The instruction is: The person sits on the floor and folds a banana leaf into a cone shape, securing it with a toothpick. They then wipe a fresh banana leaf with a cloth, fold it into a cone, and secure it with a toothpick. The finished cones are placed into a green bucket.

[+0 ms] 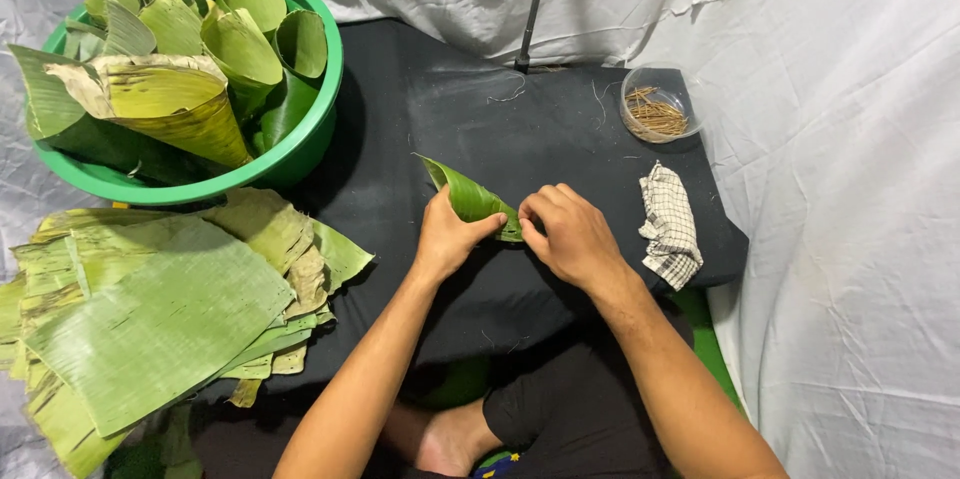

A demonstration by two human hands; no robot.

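Both hands meet at the middle of the dark bench [560, 139]: the left hand [447, 236] is curled around the wide part of a rolled green leaf cone [470, 197], thumb pressed on its right side, while the right hand [570, 231] pinches the cone's narrow right end with its fingertips. The cone's open mouth tilts up and away to the far left. At the near left lies a stack of flat banana leaves [150, 309]. Far left stands a green basin [300, 154] filled with finished cones. Right of the hands sits a crumpled checked cloth [670, 224], and beyond it a small clear bowl of thin sticks [655, 109].
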